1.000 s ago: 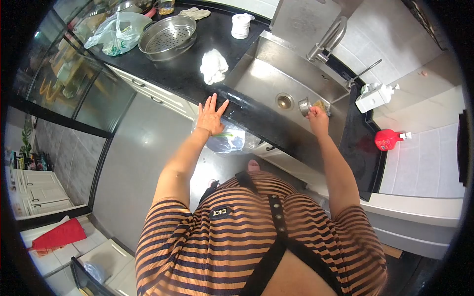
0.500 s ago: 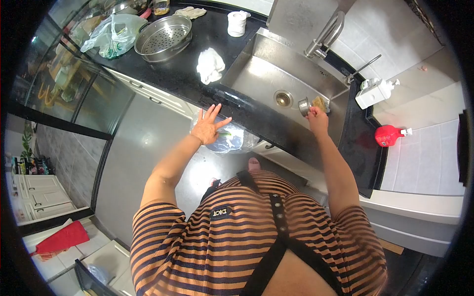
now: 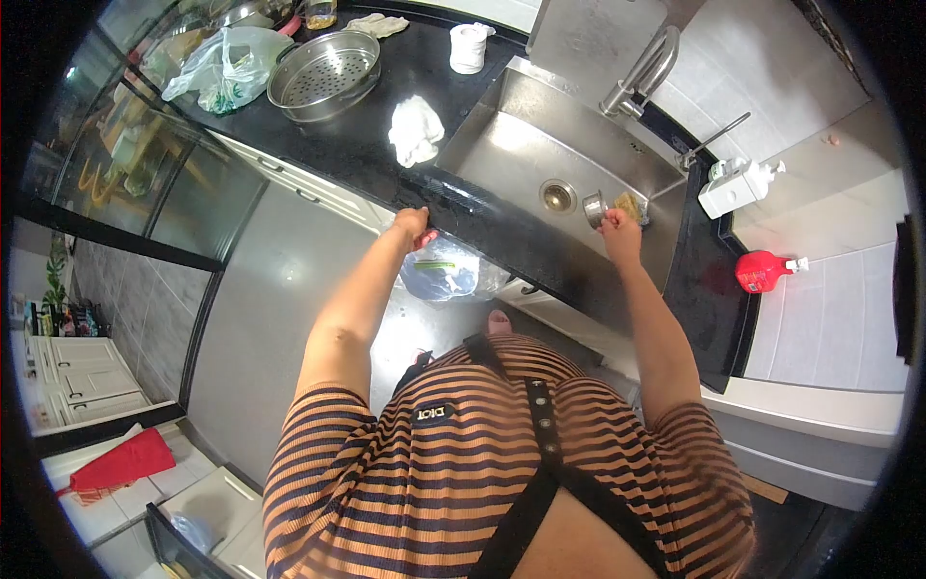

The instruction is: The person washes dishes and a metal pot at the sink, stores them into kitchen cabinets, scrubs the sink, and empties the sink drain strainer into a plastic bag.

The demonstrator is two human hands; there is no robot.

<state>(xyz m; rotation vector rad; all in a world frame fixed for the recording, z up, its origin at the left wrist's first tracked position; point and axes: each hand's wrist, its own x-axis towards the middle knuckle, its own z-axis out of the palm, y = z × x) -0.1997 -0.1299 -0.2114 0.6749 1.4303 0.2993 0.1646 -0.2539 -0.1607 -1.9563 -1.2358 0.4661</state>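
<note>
My right hand [image 3: 619, 232] is inside the steel sink [image 3: 521, 159], its fingers closed on a small round metal sink strainer [image 3: 594, 208], which is tilted on its side. A yellowish scouring pad or cloth [image 3: 629, 205] lies just beyond those fingers, against the sink wall. The drain [image 3: 558, 196] is to the left of the strainer. At the counter's front edge, my left hand [image 3: 415, 230] is curled shut at the rim of a clear plastic bag [image 3: 439, 273] hanging there. Some of its fingertips are hidden below the edge.
On the black counter are a white crumpled cloth [image 3: 416, 131], a white roll [image 3: 469, 48], a steel steamer pot [image 3: 326, 75] and a tied plastic bag [image 3: 231, 72]. The faucet [image 3: 644, 72] rises behind the sink. White [image 3: 741, 188] and red bottles [image 3: 764, 271] stand at right.
My left hand was spread flat over the counter edge; now its fingers have curled in at the bag's rim. The right hand keeps the strainer in nearly the same spot.
</note>
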